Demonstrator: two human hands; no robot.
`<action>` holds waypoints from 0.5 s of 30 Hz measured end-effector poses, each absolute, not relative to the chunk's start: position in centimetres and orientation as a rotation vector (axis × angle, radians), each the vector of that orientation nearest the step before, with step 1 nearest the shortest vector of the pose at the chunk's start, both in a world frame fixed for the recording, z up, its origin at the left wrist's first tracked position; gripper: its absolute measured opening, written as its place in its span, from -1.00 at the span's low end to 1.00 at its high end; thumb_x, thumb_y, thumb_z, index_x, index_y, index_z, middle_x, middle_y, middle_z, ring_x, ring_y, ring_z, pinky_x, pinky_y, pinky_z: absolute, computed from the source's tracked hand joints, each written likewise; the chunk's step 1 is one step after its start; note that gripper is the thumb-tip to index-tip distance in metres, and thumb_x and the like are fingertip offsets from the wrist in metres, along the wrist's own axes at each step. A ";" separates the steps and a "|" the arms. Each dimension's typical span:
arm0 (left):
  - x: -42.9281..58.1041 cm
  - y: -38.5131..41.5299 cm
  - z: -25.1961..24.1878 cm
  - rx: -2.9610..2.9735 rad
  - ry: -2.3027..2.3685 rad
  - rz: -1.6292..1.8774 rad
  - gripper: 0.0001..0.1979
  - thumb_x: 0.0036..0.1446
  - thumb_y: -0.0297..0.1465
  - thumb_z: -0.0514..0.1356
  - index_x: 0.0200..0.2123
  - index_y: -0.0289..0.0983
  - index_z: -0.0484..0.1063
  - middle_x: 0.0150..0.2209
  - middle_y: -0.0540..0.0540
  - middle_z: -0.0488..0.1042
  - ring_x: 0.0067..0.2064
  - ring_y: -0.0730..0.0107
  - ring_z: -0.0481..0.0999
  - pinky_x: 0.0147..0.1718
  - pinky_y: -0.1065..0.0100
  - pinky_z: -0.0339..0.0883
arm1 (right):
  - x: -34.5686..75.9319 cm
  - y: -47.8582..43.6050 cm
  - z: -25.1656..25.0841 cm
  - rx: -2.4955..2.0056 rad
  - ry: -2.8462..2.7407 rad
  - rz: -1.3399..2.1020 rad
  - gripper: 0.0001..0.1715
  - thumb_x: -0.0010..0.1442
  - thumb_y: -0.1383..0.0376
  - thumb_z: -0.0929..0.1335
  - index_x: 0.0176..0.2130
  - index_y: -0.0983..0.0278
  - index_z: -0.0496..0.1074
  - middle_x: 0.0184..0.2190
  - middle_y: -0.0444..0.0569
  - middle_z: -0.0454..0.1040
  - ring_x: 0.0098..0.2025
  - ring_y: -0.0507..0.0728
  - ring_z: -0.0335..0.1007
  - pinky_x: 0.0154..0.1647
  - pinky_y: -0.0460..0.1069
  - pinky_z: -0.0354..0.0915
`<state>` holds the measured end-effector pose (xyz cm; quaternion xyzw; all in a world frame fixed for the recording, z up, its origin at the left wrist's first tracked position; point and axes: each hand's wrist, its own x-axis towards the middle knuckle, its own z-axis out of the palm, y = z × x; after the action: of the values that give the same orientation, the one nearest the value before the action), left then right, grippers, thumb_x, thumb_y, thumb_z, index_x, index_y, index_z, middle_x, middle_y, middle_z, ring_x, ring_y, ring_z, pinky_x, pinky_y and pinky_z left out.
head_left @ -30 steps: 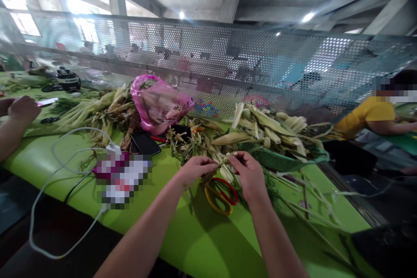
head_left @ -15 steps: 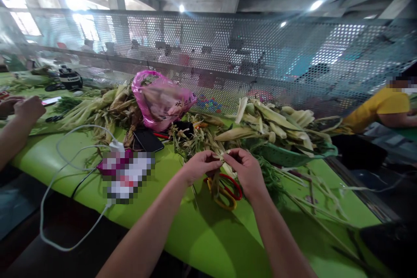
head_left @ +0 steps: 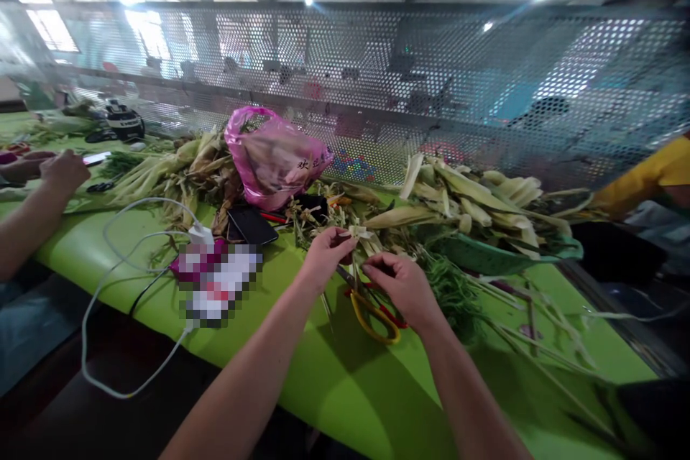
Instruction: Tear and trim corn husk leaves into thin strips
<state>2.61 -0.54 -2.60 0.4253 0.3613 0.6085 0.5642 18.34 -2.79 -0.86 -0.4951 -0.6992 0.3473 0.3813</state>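
Observation:
My left hand point(head_left: 328, 255) is closed, pinching a small pale piece of corn husk point(head_left: 359, 231) between thumb and fingers. Just to its right and a little nearer, my right hand point(head_left: 402, 286) has thumb and forefinger drawn together; whatever is between them is too small to make out. Beneath the hands, scissors point(head_left: 371, 320) with yellow and red handles lie on the green tabletop point(head_left: 313, 374). Past the fingers is a heap of dry husk scraps point(head_left: 307, 219). Green stringy fibre point(head_left: 453, 295) lies right of my right hand.
Corn husks point(head_left: 474, 194) fill a green basket point(head_left: 485, 256) at right. A pink plastic bag point(head_left: 269, 165) stands against the perforated metal screen point(head_left: 345, 93). Left are a black phone point(head_left: 253, 225), a white charging cable point(head_left: 89, 345) and another person's hand point(head_left: 65, 172).
My hands have parted slightly: the right has dropped towards me, while the left keeps the husk piece. The whole view has shifted a little, showing less of the person in yellow.

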 end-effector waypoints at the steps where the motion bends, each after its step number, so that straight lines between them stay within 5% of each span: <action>1: 2.6 -0.5 -2.6 0.998 0.842 1.424 -0.67 -0.12 -0.25 0.35 -0.37 -0.31 0.35 -0.50 0.06 0.38 -0.53 0.59 0.34 -0.50 0.49 0.25 | 18.4 -2.7 -0.9 -1.272 -1.779 0.852 -0.76 0.06 0.14 0.38 -0.37 0.28 0.48 -0.47 -0.08 0.49 -0.41 0.11 0.35 -0.33 -0.01 0.27; 9: 2.6 -0.8 -2.7 0.880 0.790 1.310 -0.62 -0.18 -0.24 0.39 -0.37 -0.30 0.33 -0.56 0.09 0.37 -0.59 0.57 0.35 -0.54 0.48 0.28 | 19.2 -2.0 -1.4 -1.346 -1.894 0.563 -0.73 0.19 0.12 0.29 -0.33 0.25 0.45 -0.42 -0.04 0.50 -0.37 0.15 0.36 -0.29 0.01 0.24; 15: 2.7 -0.8 -2.5 0.904 0.893 1.379 -0.67 -0.12 -0.26 0.36 -0.38 -0.31 0.32 -0.57 0.07 0.38 -0.60 0.56 0.37 -0.53 0.45 0.30 | 18.9 -2.3 -1.1 -1.128 -1.837 0.327 -0.80 0.17 0.19 0.35 -0.19 0.21 0.45 -0.17 0.03 0.45 -0.16 0.19 0.36 -0.11 0.06 0.26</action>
<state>2.74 -0.82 -2.46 0.3884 0.3841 0.5929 0.5917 18.89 -2.30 -1.06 -0.4589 -0.7471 0.1330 0.4621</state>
